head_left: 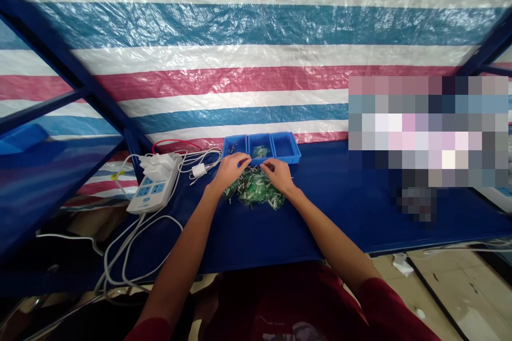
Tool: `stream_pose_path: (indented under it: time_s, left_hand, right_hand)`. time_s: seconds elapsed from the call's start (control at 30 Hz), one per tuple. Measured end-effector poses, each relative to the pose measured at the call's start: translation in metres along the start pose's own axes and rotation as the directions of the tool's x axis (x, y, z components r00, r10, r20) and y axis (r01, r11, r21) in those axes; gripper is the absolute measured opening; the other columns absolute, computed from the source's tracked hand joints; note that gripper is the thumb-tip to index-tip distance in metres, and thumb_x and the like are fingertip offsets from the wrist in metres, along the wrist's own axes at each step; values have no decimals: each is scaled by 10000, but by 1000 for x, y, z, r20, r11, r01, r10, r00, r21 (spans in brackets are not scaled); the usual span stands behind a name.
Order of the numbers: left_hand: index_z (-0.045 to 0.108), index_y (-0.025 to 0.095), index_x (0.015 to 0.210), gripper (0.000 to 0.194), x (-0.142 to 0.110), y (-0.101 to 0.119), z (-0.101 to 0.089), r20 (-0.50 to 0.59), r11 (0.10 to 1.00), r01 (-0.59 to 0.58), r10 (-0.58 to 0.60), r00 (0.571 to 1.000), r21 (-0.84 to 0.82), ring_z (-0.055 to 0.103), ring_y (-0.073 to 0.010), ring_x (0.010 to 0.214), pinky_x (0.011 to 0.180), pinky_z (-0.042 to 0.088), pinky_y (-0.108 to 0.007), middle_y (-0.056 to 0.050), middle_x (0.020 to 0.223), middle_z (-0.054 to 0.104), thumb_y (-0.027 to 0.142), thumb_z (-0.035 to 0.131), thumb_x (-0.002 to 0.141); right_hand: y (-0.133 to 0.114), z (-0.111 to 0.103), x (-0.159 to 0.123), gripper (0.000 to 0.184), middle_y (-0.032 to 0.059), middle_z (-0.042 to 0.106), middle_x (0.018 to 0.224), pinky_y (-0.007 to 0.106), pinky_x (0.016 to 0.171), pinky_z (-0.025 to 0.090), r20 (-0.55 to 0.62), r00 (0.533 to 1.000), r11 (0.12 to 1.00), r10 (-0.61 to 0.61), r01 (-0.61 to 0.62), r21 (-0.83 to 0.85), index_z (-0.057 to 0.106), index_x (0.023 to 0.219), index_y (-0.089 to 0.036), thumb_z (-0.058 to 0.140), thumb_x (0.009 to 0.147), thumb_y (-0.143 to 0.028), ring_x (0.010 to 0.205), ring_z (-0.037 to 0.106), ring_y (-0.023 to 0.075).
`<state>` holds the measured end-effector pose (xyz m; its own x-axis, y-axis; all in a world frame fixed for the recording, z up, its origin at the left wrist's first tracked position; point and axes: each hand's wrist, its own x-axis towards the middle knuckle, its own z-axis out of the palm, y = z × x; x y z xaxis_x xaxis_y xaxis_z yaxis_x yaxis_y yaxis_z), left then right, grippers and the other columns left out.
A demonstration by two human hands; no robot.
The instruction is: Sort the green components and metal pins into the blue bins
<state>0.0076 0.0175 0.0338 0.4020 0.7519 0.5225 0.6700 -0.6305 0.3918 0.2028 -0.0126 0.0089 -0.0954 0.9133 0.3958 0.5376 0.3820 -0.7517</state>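
Observation:
A loose heap of small green and clear plastic bags and metal screw-like pieces [256,189] lies on the blue table. Over the heap's far left side is my left hand [234,169], its thumb and fingers drawn together. Opposite it, my right hand [279,173] bends its fingers inward in a pinch above the heap's far edge. Anything between the fingertips is too small to make out. Just beyond both hands stands a blue tray [296,155] with three compartments. Dark small pieces [232,149] lie in its left compartment, and greenish bags [261,152] in the middle one.
At the left, a white power strip [149,194] with plugged-in adapters and looping white cables [132,240] takes up the blue table [256,240]. A white charger [199,170] lies near the tray. Striped sheeting [248,58] hangs behind. A blurred patch covers the right side.

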Motion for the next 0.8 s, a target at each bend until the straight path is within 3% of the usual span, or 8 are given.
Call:
stream_pose_path:
  time_s: [0.1,0.2,0.5,0.8]
  left_hand:
    - [685,205,878,243,-6,7,1,7,999,-3,3,1000,-45,648,-181,732,696,478,-278,-43,833,717,355,496,901]
    - [689,198,868,247,-7,11,1,-24,998,3,-5,1000,-66,648,-178,705,694,486,-276,-47,809,720,363,507,895]
    - [689,195,861,261,-2,11,3,-43,999,-1,-1,999,-44,643,-169,676,673,483,-269,-43,794,723,367,497,903]
    - [684,198,845,253,3,19,7,-84,999,35,-35,996,-6,621,-157,651,652,459,-255,-29,745,707,327,478,912]
  right_hand:
    - [-5,5,2,212,41,652,763,256,616,368,72,997,977,16,0,-215,665,746,-197,622,852,-376,688,569,162]
    - [-10,10,3,225,51,650,774,258,587,349,134,990,950,39,5,-313,656,721,-199,655,840,-391,692,577,166]
    - [-9,14,2,137,64,675,858,275,609,371,170,983,920,64,8,-392,670,788,-209,600,875,-289,767,609,192]
    - [-10,14,2,121,69,681,885,274,622,378,125,990,920,67,-13,-392,670,839,-209,556,877,-226,776,605,191]
